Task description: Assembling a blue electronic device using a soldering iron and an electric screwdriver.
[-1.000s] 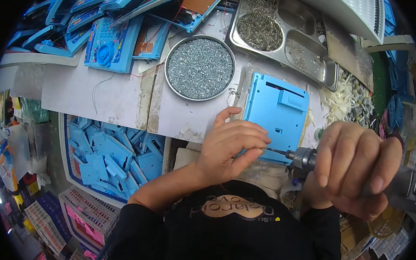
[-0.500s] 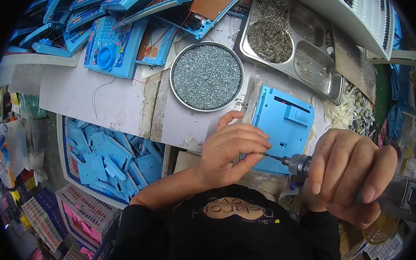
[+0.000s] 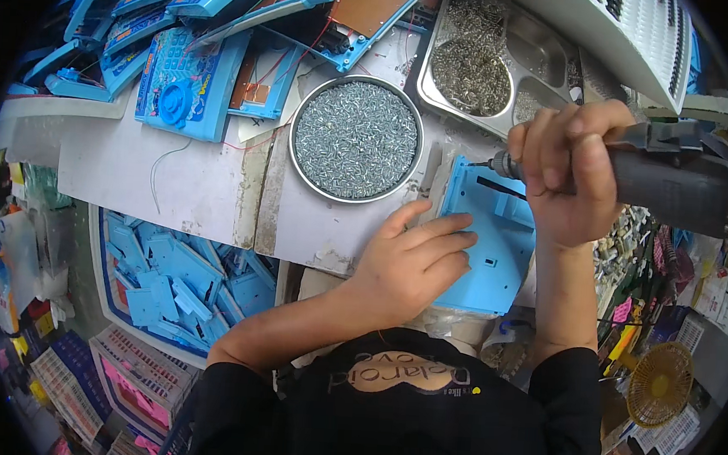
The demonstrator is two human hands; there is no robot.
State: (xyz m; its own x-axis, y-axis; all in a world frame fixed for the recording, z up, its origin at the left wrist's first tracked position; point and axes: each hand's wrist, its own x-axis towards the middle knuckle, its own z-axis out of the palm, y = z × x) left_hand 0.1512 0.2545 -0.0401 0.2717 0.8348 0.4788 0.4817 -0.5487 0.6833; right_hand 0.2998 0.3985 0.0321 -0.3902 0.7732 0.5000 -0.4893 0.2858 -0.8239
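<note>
A light blue plastic casing (image 3: pixel 482 272) lies flat in front of me. My right hand (image 3: pixel 572 161) is wrapped round a dark power screwdriver (image 3: pixel 667 183), held sideways. Its thin bit reaches the casing's far left corner, by a screw hole; whether a screw sits there is too small to tell. My left hand (image 3: pixel 420 264) rests on the casing's left side, fingers apart and stretched across it, with no object in it. A round metal dish (image 3: pixel 293 144) full of small silvery screws stands just left of the casing.
A steel compartment tray (image 3: pixel 425 88) with small metal parts lies beyond the casing. Blue toy units (image 3: pixel 185 91) with loose wires are piled at the far left. A bin (image 3: pixel 108 283) of blue plastic parts sits at the left. A yellow fan (image 3: pixel 661 385) stands at lower right.
My right hand has carried the screwdriver away from me, from the casing's near left edge to its far left corner. My left fingers, bunched near the bit before, have spread onto the casing.
</note>
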